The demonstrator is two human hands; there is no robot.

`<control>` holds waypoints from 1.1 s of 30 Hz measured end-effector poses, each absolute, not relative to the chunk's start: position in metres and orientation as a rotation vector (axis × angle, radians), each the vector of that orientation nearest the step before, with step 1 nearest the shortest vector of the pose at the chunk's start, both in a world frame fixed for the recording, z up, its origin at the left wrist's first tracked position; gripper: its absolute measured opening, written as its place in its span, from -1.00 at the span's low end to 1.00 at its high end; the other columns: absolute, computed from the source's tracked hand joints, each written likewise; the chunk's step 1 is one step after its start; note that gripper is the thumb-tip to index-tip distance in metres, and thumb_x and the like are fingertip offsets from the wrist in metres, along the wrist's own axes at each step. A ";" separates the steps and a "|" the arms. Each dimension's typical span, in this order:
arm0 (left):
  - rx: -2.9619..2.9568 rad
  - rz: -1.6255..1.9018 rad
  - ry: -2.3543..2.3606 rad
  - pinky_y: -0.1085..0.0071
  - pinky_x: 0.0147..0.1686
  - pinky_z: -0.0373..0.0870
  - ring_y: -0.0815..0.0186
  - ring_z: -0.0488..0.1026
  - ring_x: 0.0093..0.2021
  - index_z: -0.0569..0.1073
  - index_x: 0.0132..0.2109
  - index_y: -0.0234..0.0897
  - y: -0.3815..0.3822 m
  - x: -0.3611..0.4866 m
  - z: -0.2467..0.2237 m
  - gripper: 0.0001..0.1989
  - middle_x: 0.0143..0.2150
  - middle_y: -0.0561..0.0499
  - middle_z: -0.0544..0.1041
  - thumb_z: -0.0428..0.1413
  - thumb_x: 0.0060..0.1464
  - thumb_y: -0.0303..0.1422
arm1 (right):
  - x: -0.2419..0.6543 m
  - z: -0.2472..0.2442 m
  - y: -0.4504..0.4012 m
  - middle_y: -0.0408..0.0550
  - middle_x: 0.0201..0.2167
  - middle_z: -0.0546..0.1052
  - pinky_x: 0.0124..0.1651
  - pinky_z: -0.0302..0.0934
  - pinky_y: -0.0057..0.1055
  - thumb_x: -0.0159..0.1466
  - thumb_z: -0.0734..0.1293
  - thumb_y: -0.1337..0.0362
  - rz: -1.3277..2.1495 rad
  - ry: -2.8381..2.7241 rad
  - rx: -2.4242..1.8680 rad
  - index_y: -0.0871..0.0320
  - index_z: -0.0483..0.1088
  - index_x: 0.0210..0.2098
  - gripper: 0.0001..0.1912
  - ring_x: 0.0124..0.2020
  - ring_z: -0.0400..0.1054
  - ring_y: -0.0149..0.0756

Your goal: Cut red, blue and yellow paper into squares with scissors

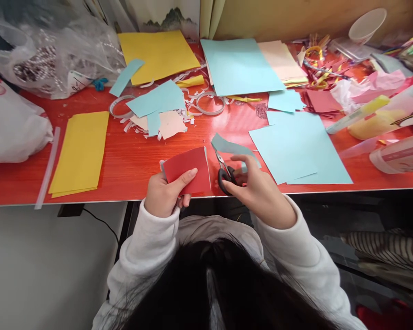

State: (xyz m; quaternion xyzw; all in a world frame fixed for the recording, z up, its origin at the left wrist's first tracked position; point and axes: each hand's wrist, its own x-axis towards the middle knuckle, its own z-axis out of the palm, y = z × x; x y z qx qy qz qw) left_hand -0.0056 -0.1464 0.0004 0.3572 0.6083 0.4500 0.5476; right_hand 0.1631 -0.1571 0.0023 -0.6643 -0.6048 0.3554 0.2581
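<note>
The left hand [163, 195] grasps one red paper [186, 162] at the table's [134, 156] near edge, thumb on top; the right hand [263, 190], just right of it, grips one pair of scissors [223, 166] by the black handles, one blue strip [236, 146] just behind. Two clear rings [210, 113] lie farther off. At far left, one clear bag [79, 39] holds beaded strands [37, 64]; its white label [77, 83] is unreadable. One white bag [13, 123], nearer, bears illegible red print.
</note>
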 end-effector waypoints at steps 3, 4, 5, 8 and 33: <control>0.878 1.069 1.456 0.54 -0.85 0.03 0.47 0.18 -0.84 0.30 -0.60 -0.30 -0.146 -0.006 0.000 -0.73 -0.80 0.16 0.25 0.24 -0.21 -0.31 | 0.160 0.005 -0.153 0.03 -0.29 0.49 -0.28 0.23 -0.27 0.20 0.25 0.23 0.580 -1.972 -1.944 0.14 0.36 -0.05 -0.68 -0.28 0.39 -0.15; 0.904 1.070 1.451 0.55 -0.85 0.01 0.47 0.18 -0.84 0.30 -0.57 -0.30 -0.146 -0.006 0.000 -0.74 -0.81 0.16 0.25 0.24 -0.20 -0.30 | 0.158 0.006 -0.152 0.06 -0.23 0.48 -0.26 0.23 -0.26 0.22 0.24 0.23 0.466 -2.051 -1.955 0.12 0.39 -0.08 -0.71 -0.22 0.37 -0.11; 0.930 1.070 1.446 0.55 -0.85 0.01 0.46 0.17 -0.84 0.30 -0.54 -0.30 -0.146 -0.006 0.000 -0.74 -0.82 0.17 0.25 0.23 -0.19 -0.29 | 0.156 0.006 -0.152 0.09 -0.19 0.46 -0.22 0.23 -0.23 0.22 0.24 0.21 0.362 -2.110 -1.944 0.12 0.43 -0.12 -0.73 -0.16 0.34 -0.07; 0.989 1.063 1.444 0.56 -0.85 0.04 0.45 0.18 -0.85 0.30 -0.47 -0.30 -0.147 -0.004 0.000 -0.74 -0.84 0.17 0.26 0.20 -0.14 -0.25 | 0.151 0.006 -0.152 0.12 -0.17 0.45 -0.04 0.15 -0.15 0.22 0.25 0.14 0.245 -2.108 -1.806 0.15 0.49 -0.24 -0.73 -0.05 0.26 -0.03; 1.099 1.411 1.588 0.55 -0.83 -0.01 0.52 0.14 -0.85 0.29 -0.63 -0.29 -0.136 -0.013 -0.007 -0.72 -0.86 0.21 0.21 0.19 -0.10 -0.36 | 0.320 0.048 -0.067 0.22 -0.38 0.52 -0.49 0.08 -0.46 -0.03 0.33 0.24 0.642 -1.176 -1.943 0.57 0.29 -0.07 -0.39 -0.60 0.35 -0.60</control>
